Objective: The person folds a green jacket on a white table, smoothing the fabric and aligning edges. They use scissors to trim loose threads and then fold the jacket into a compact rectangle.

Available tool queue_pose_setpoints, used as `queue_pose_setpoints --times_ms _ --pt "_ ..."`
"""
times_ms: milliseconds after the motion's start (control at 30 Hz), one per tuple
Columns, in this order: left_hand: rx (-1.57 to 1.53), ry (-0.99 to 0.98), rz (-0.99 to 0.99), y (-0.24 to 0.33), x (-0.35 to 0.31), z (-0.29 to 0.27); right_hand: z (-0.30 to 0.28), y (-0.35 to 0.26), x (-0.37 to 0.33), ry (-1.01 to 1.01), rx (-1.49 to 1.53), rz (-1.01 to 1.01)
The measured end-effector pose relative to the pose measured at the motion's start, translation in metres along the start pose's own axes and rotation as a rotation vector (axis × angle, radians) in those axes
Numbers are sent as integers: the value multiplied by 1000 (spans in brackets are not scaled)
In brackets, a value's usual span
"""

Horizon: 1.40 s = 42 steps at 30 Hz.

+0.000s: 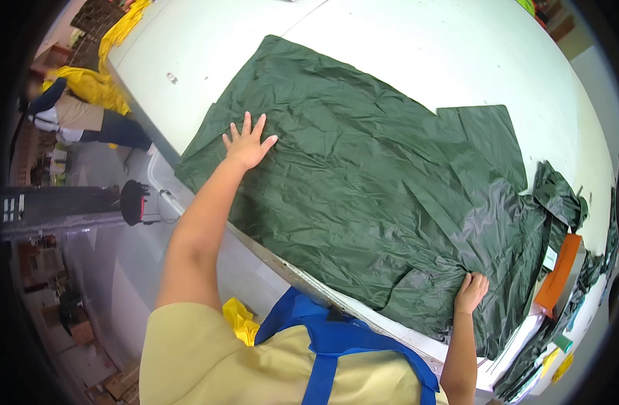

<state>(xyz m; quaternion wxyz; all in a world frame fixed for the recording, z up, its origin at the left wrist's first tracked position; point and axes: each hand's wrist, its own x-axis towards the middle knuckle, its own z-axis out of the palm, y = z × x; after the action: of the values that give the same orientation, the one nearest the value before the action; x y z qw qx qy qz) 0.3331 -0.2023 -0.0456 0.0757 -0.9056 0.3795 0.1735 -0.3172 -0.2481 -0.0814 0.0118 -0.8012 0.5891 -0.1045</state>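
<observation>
A dark green raincoat-like garment (343, 162) of thin, shiny, wrinkled fabric lies spread over a white table (390, 47). One short sleeve sticks out at its far right, and the hood end is bunched at the right. My left hand (247, 145) rests flat on the fabric toward the left, fingers spread. At the near right edge, my right hand (473, 291) has its fingers closed on a fold of the garment.
An orange piece (558, 273) and more dark green fabric (525, 368) lie at the right end. Yellow material (93, 84) hangs off the far left, where another person (86, 118) stands. A clear plastic bin (248, 266) sits below the near table edge.
</observation>
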Motion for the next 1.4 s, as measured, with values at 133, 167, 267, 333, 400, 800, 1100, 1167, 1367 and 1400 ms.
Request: queue_pose_setpoints --times_ms 133,167,267,333,400,800,1100,1167,1367,1400 --pt "38 128 661 84 9 4 -4 -2 2 2 18 0" --pt "-24 45 728 105 19 9 -5 -3 2 -9 15 1" --pt "147 39 427 136 62 -29 -2 4 0 -23 8 17" --pt "44 -9 148 130 91 -50 -2 0 2 -30 14 44" --pt "76 -87 25 151 100 -65 -6 -5 -2 -46 24 87" --pt "-390 141 1579 464 -139 58 -62 196 220 397 1019 875" --pt "-223 94 1576 556 -170 118 -38 328 287 538 1621 1044" --pt "-219 98 1511 555 -166 112 -74 285 291 643 1907 656" --pt "-448 -115 1486 555 -154 108 -132 25 224 760 1503 90" --pt "-562 -317 1458 558 -147 114 -123 4 206 634 1424 137"
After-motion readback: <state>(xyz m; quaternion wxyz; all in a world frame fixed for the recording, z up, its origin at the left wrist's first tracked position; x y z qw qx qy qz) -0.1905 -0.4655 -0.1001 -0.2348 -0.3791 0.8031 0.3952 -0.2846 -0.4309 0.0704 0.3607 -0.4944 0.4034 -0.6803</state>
